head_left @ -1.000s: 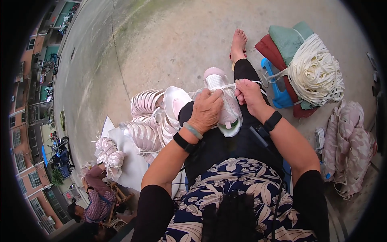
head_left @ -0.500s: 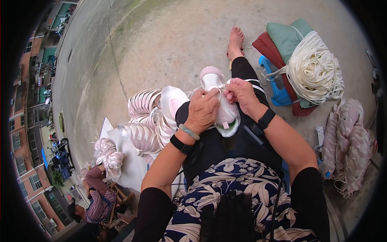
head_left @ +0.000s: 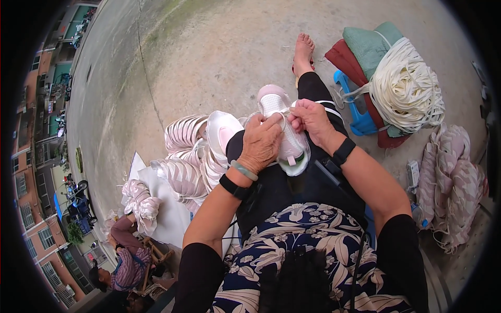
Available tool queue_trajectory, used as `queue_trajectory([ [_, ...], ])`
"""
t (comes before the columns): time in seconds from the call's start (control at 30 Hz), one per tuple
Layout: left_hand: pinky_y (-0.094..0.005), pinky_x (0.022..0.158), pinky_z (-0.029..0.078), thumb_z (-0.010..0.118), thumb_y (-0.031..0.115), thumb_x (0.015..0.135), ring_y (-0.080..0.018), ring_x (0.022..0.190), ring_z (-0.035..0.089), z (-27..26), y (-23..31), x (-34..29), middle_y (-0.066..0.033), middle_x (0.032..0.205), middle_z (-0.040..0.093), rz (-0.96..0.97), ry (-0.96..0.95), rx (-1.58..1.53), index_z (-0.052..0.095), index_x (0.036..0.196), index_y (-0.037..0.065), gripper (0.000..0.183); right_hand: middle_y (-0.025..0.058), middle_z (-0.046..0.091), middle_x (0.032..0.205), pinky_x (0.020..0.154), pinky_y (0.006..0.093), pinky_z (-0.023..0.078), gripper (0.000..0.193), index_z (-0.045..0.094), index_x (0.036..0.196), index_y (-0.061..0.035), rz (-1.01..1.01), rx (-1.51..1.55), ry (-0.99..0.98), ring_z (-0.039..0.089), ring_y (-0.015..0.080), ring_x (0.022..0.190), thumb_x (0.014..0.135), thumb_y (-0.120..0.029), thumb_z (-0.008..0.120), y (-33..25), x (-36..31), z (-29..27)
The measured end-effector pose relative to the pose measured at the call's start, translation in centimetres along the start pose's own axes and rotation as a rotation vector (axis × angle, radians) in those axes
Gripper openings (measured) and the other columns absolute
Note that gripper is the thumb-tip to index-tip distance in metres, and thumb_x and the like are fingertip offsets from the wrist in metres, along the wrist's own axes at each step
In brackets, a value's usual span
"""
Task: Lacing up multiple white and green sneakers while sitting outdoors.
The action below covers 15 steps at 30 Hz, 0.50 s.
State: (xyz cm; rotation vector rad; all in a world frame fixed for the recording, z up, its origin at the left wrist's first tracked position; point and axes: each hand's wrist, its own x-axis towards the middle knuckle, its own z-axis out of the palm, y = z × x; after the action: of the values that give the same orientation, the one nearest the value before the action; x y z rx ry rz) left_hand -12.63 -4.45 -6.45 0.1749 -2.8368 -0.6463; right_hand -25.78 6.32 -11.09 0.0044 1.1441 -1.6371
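Observation:
A pale pink and white sneaker (head_left: 272,101) rests on my lap, toe pointing away from me and heel with a pink pull tab towards me. A white shoelace (head_left: 285,113) runs across its tongue. My left hand (head_left: 261,141) lies over the left side of the shoe, fingers bent, thumb and forefinger closed at the lace. On the other side, my right hand (head_left: 312,119) pinches the lace between thumb and forefinger. The lace's exact path under my fingers is partly hidden.
Nested pink and white shoes (head_left: 182,175) are stacked to my left on a white sheet (head_left: 163,219). A big bundle of white laces (head_left: 407,86) sits at right on folded sacks (head_left: 371,46) and a blue stool (head_left: 355,112). More bundled shoes (head_left: 451,182) lie nearer. Another person (head_left: 128,261) sits at lower left.
Both hands keep nearly the same hold on the lace. The view has shifted very slightly, and the seated person at lower left has moved a little.

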Motion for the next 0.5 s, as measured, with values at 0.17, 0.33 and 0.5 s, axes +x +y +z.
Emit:
queue_trajectory([
  [0.17,-0.0379,0.075,0.043,0.062,0.005,0.068,-0.0318,0.084,0.050,0.2,-0.3,-0.3,-0.0080,0.105,0.058,-0.002,0.025,-0.025,0.056,0.079,0.004,0.013,0.0016,0.057,0.061,0.041,0.0192,0.040,0.012,0.057,0.074,-0.0042,-0.012,-0.079,-0.014,0.051,0.0068,0.045,0.083,-0.012,0.056,0.1,0.3,0.3],
  [0.33,-0.0296,0.062,0.044,0.061,0.004,0.075,-0.0193,0.069,0.054,-0.6,-1.5,-2.1,-0.0083,0.076,0.058,-0.437,0.407,-0.373,0.058,0.079,0.001,0.007,0.0010,0.056,0.063,0.043,0.0215,0.039,0.010,0.059,0.080,-0.0033,-0.168,-0.355,0.065,0.052,0.0068,0.051,0.082,-0.013,0.058,0.8,0.7,0.5],
  [0.5,-0.0166,0.042,0.036,0.057,0.013,0.085,-0.0054,0.047,0.047,-2.5,-0.6,-2.0,-0.0017,0.065,0.055,-0.835,0.476,-0.983,0.057,0.079,0.002,0.013,0.0104,0.058,0.066,0.055,0.0334,0.043,0.015,0.057,0.079,-0.0021,-0.487,-0.830,0.101,0.057,0.0223,0.061,0.080,-0.017,0.058,3.1,1.9,-0.1],
])
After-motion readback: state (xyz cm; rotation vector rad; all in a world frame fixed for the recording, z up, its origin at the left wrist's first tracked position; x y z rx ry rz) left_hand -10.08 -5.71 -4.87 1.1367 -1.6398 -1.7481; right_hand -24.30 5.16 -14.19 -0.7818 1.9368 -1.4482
